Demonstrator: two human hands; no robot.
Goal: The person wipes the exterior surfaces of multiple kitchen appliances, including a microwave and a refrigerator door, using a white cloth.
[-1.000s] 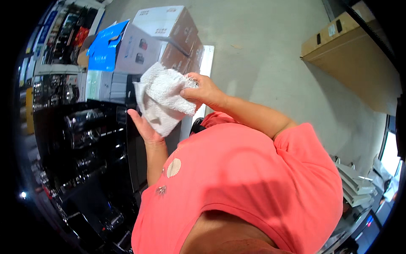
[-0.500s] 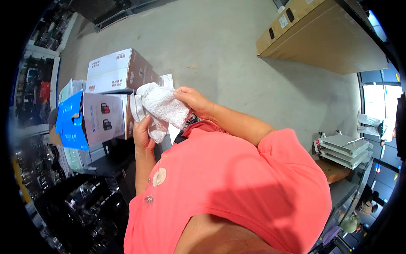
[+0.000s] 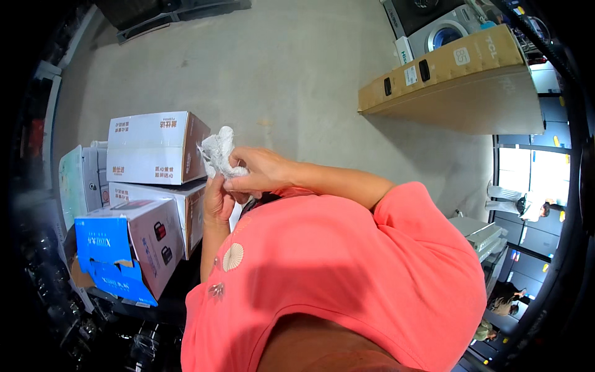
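A white terry cloth is bunched up in front of my chest, its crumpled top standing out past my fingers. My right hand is closed around its right side, the fingers curled into the fabric. Below it, my left hand grips the lower part of the cloth, with the fingertips partly hidden. The two hands meet at the bottom of the cloth. Just left of it stands a white and brown carton.
A torn blue and white box with kettle pictures sits below, against another carton. A large flat brown carton stands at upper right near a washing machine. Grey floor lies ahead; people are far right.
The cloth was spread and folded between my hands; now it is bunched smaller. My right hand has come down and left toward my left hand. The view has shifted, showing more of the cartons.
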